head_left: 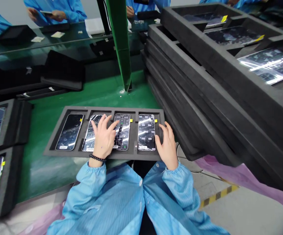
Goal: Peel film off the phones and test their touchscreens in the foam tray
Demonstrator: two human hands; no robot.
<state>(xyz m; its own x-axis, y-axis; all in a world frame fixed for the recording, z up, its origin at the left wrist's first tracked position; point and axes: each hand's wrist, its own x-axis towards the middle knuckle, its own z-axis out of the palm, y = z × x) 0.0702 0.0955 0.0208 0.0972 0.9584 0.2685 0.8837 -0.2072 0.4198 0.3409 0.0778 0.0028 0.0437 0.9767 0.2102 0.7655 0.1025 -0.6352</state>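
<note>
Glossy dark-screened phones (69, 132), some yellow-tabbed, lie in a foam tray (134, 132), two partly beneath the wide-spread left hand (104, 140), one beside the loosely fanned right hand (167, 146)

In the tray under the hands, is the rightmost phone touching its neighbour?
Apart: the head view shows a strip of dark foam running between the rightmost phone and the neighbouring phone.

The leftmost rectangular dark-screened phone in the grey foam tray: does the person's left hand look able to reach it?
Probably yes: the left hand is close, partly over the next phone; nothing covers the leftmost phone.
</note>
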